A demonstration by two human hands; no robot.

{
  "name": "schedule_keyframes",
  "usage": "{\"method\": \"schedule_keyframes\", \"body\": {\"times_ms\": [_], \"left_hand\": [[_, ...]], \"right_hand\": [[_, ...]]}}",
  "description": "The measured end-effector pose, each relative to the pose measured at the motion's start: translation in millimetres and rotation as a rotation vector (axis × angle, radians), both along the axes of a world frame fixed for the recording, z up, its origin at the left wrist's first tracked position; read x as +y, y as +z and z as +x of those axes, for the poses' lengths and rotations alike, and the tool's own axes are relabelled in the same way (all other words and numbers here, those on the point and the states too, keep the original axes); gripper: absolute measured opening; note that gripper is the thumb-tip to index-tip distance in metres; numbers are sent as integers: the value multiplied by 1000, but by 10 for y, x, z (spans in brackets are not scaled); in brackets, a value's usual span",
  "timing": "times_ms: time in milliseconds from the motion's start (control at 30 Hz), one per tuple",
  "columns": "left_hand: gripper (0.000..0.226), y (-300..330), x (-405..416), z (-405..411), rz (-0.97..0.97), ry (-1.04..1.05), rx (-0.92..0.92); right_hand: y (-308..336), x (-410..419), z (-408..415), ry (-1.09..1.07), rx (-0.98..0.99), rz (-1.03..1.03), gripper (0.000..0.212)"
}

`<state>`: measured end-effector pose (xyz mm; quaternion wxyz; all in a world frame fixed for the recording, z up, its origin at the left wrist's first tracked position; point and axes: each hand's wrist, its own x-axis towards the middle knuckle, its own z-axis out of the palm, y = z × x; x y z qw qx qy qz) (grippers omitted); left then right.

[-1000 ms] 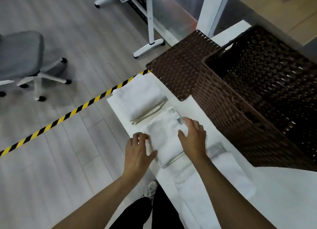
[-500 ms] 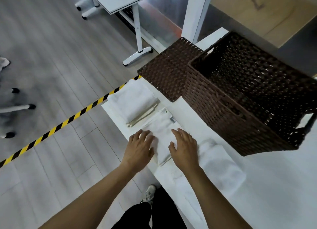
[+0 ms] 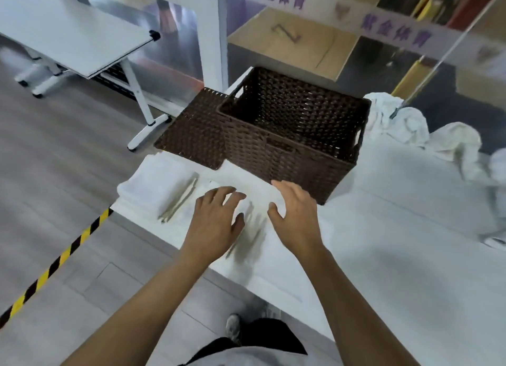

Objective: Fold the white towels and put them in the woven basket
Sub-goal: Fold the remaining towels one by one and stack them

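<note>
- Left hand (image 3: 216,223) and right hand (image 3: 297,215) hover over the near edge of the table (image 3: 410,256), apart from each other, fingers spread and relaxed, holding nothing.
- Between and just under them lies a folded white towel (image 3: 253,215); motion blur smears its edges, so I cannot tell whether either palm actually touches the cloth.
- A stack of folded towels (image 3: 156,190) sits at about 10 o'clock from the hands, just beside the blurred towel, layered edges facing the person.
- Woven basket (image 3: 295,135), dark brown, stands at 12 o'clock from the hands, close behind them; no towel shows inside. Its flat woven lid (image 3: 191,135) rests at the basket's 9 o'clock, touching or tucked under it.
- Unfolded towels (image 3: 410,127) heaped at the basket's 3 o'clock, crumpled, well apart from the hands.
- Handling, my judgement: towels are light, soft and limp; a folded one will sag and come open if lifted by one corner. Best taken with both hands at opposite sides, fingers under, thumbs on top, keeping the layers pressed together.
- Terry cloth grips well, little slip risk, nothing fragile. The main risk is the fold shifting on the way over the basket's rim.
- Step in hand, as I read it: folding of this towel looks finished, lift into the basket comes next.
</note>
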<state>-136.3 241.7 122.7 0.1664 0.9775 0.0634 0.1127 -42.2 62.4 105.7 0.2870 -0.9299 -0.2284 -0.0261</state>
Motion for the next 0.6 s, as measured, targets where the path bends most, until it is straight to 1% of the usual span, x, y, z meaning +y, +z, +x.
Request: {"method": "schedule_keyframes", "body": {"times_ms": [133,300,600], "left_hand": [[40,199,-372,142,18,-105,-57],[40,381,-1005,340,23,-214,-116],[35,403,-2456,464,-14,-397,-102]], "right_hand": [[145,-468,-85,-119,-27,-7,45],[256,-1245,-186,-274,-52,16,46],[281,-2868,-500,-495,-40,32,48]]}}
